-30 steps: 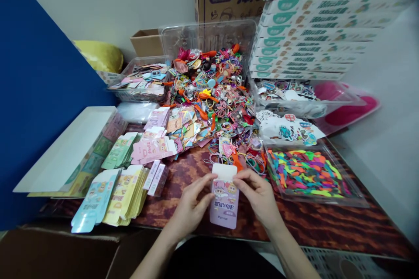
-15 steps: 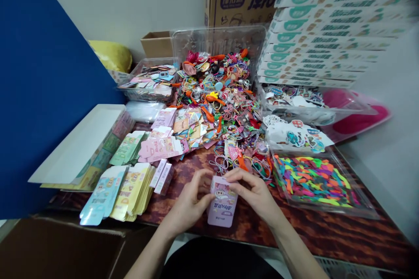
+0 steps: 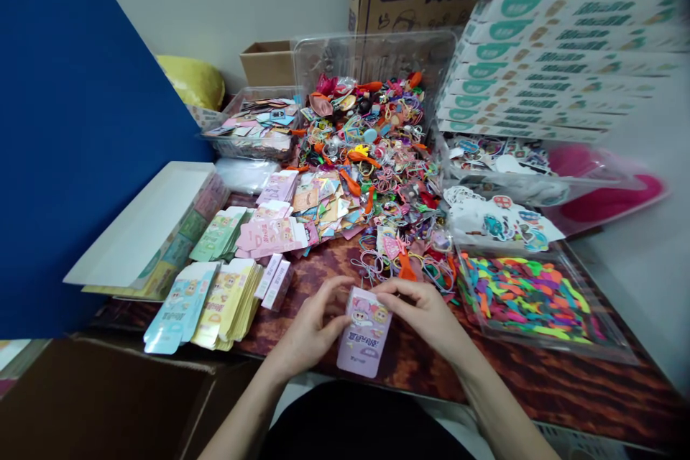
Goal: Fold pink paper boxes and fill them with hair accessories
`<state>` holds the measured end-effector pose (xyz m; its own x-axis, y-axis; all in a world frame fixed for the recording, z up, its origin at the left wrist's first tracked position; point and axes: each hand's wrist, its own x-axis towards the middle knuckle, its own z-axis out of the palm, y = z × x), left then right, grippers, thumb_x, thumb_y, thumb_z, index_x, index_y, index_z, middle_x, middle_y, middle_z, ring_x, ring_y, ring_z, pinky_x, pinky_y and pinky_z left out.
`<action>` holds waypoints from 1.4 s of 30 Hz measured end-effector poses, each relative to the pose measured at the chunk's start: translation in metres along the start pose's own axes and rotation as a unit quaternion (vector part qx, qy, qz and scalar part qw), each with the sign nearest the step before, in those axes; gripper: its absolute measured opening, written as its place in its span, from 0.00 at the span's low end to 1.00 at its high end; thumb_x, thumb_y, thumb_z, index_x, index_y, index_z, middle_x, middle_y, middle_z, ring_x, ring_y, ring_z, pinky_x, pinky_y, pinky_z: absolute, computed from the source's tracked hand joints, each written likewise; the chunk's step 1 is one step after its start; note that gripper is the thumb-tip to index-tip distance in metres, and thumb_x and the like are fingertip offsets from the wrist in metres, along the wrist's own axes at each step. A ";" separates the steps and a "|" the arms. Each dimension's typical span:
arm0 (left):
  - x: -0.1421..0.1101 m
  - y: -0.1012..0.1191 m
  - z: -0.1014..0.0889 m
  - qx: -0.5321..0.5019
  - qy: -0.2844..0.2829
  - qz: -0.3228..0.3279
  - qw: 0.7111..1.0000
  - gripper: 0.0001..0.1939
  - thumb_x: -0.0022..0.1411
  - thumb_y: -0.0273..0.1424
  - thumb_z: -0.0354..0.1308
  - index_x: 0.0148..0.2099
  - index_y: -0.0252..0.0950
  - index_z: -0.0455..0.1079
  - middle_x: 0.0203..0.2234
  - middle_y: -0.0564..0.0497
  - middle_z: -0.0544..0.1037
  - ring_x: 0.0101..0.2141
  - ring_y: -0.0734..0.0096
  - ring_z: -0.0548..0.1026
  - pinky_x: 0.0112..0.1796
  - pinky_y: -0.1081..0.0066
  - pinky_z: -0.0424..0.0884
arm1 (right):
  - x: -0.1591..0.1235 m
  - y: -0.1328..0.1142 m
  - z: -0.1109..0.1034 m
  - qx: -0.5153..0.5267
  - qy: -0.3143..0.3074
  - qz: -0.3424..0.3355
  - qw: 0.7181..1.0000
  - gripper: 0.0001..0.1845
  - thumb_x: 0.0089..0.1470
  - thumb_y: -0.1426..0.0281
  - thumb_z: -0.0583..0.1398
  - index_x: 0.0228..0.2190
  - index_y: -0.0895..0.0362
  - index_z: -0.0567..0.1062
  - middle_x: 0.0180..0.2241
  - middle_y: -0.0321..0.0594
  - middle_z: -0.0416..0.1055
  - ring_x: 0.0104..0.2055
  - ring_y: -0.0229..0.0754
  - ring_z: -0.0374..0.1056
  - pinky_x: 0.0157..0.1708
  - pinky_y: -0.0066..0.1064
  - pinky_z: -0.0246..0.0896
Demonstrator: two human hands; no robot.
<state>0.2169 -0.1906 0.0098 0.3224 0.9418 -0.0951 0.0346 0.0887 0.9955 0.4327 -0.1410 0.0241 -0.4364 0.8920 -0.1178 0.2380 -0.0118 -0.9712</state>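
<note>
Hand Clearance: Bench Front
Patterned bench is running below the clear tray; heaped hair ties are blocking the forward reach of the right hand.

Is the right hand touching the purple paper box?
Touching. The head view shows the right hand pressed against the upper right edge of the purple paper box, with no gap between them.

a clear plastic tub is spilling hair ties across the worktop, flat green-and-white boxes are towering on the right, and a plastic tray of bright strips is sitting just below them
</note>
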 end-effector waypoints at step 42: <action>0.013 -0.029 -0.017 0.034 0.189 0.003 0.981 0.42 0.52 0.33 0.68 0.66 0.39 0.56 0.64 0.42 0.64 0.63 0.48 0.62 0.62 0.52 0.59 | 0.243 -0.027 0.033 -0.095 0.232 -0.004 0.968 0.18 0.45 0.74 0.62 0.41 0.56 0.73 0.39 0.44 0.74 0.47 0.52 0.68 0.48 0.40 0.61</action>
<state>0.2046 -0.1753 -0.0207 -0.0500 0.9964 -0.0686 0.1003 0.0734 0.9922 0.2921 0.0611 0.0147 -0.0116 0.9992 0.0379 0.4101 0.0393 -0.9112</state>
